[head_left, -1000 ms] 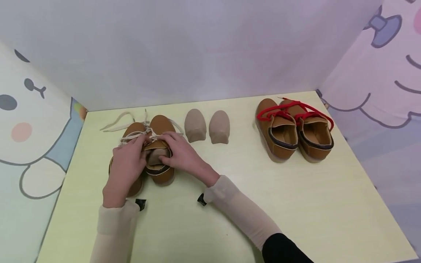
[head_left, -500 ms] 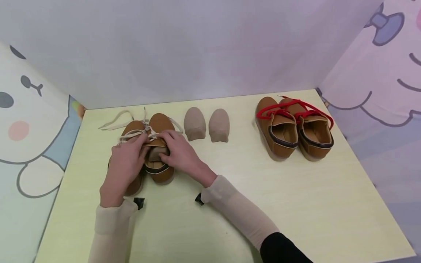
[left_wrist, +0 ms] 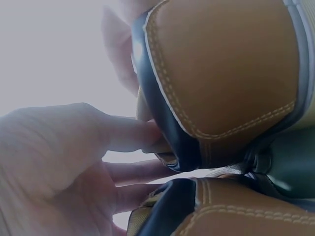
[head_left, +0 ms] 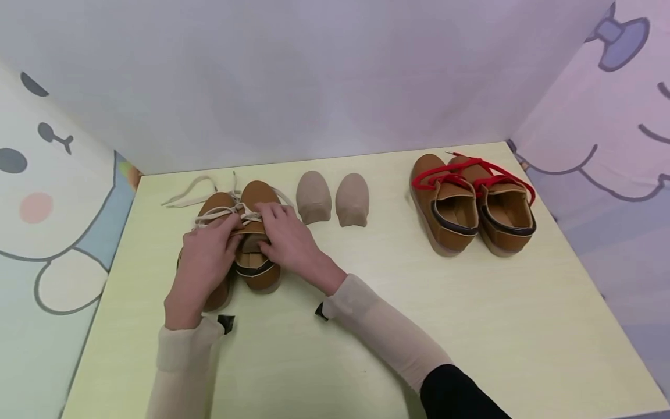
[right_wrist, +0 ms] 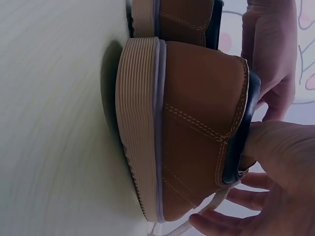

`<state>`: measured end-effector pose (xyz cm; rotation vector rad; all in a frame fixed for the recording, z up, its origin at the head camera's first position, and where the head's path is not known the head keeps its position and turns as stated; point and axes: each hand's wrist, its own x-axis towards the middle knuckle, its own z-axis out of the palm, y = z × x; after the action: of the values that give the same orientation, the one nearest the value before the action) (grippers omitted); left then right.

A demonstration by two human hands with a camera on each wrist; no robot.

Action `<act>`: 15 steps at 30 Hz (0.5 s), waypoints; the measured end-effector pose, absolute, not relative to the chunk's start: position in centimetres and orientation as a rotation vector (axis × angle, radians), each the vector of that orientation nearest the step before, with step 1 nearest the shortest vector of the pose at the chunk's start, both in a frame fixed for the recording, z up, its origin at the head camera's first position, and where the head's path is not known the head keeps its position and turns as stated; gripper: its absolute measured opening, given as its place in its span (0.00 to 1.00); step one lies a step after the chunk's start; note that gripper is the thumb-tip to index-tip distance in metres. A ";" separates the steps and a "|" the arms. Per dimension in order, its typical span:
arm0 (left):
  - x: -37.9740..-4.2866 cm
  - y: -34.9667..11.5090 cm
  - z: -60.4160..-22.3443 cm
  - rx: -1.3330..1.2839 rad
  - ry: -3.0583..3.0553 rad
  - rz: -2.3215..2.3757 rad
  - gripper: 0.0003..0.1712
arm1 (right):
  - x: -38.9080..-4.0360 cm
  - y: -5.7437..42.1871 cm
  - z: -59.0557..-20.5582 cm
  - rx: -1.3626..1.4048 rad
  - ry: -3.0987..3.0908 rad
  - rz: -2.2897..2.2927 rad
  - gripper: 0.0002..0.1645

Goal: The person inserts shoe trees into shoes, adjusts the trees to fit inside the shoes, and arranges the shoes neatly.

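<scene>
A brown shoe (head_left: 264, 280) with cream laces (head_left: 217, 214) stands at the left of the table, its toe pointing away. My left hand (head_left: 201, 259) pinches the tongue side of its opening between thumb and fingers. My right hand (head_left: 290, 241) grips the opposite side, thumb inside the opening and fingers over the laced upper. A beige toe-shaped insert (head_left: 252, 243) sits inside, partly hidden under the tongue. The matching shoe (head_left: 218, 298) stands alongside, mostly covered by my left hand. In the right wrist view the shoe's ribbed sole (right_wrist: 138, 98) rests flat on the table.
Two more beige inserts (head_left: 314, 198) lie side by side behind my right hand. A second brown pair with red laces (head_left: 450, 233) stands at the back right. A pale wall (head_left: 324, 81) rises behind the table (head_left: 471, 326).
The beige insert has gone deeper under the tongue, and less of it shows in the opening. My right fingers have shifted slightly forward over the laces. My left hand keeps its hold.
</scene>
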<state>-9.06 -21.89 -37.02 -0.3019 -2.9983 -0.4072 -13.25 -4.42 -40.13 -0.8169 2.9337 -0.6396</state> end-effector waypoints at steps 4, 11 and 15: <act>-9.0 -21.9 -37.0 -0.306 -3.004 -0.403 0.04 | -13.5 -4.4 -40.1 -0.859 2.946 -0.557 0.45; -8.9 -21.8 -37.1 -0.325 -2.998 -0.374 0.04 | -13.9 -4.4 -40.1 -0.854 2.900 -0.559 0.43; -8.8 -21.9 -37.0 -0.333 -3.000 -0.388 0.04 | -14.2 -4.6 -40.1 -0.855 2.886 -0.573 0.43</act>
<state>-8.85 -21.89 -37.01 -0.3328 -3.0000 -0.3882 -14.17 -4.56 -40.10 -0.8546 2.8855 -0.5728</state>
